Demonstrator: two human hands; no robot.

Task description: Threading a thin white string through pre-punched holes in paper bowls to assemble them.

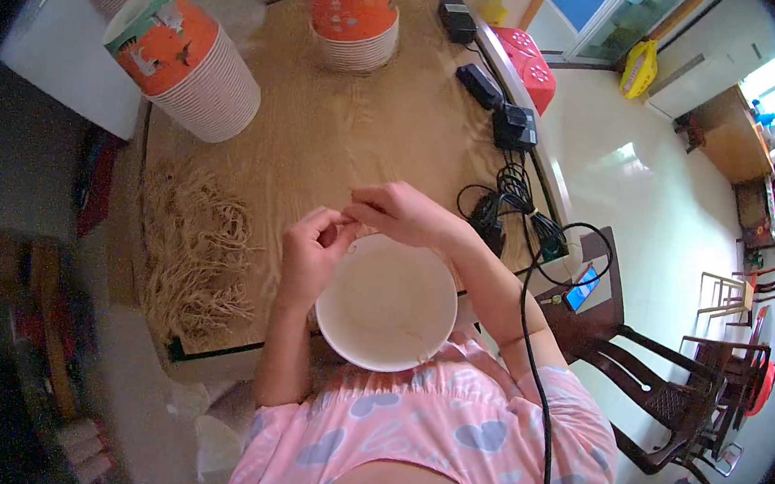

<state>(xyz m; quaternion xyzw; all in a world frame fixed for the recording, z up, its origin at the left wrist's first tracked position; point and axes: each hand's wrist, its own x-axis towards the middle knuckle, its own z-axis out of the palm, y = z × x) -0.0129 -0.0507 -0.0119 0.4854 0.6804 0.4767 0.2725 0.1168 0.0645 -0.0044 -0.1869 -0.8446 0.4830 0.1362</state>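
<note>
Meeting fingertip to fingertip at the eleven o'clock rim of a round, white, open-topped tub (386, 307) near six o'clock: curled left hand (307, 251) and right hand (406, 214), anything pinched indiscernible. Tan, stringy strands (195, 251) lie at nine o'clock.

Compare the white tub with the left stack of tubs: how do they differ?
The white tub is single; the left stack is many tubs nested together. The tub's mouth faces up; the stack's tubs stand mouth-down. The tub is close to the left hand and right hand; the stack stands apart from them. Tub and stack share round, pale rims.
</note>
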